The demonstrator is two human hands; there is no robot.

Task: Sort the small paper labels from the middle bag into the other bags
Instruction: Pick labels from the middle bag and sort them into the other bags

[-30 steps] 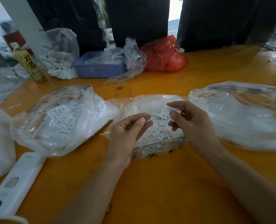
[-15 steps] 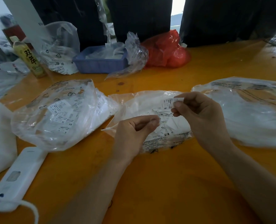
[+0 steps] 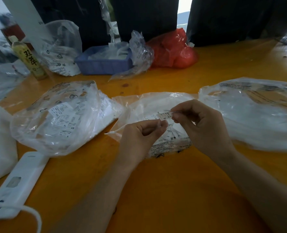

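Here, a label (image 3: pixel 164 115) is pinched between the fingertips of the right hand (image 3: pixel 205 130) and the left hand (image 3: pixel 139 138), just above the middle bag (image 3: pixel 156 103). Two more bags (image 3: pixel 58 115) are laid toward the surface's (image 3: pixel 156 190) left and right edges.

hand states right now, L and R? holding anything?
Left hand: fingers curled, pinching the lower edge of a small paper label over the middle bag.
Right hand: pinching the same label's right end.
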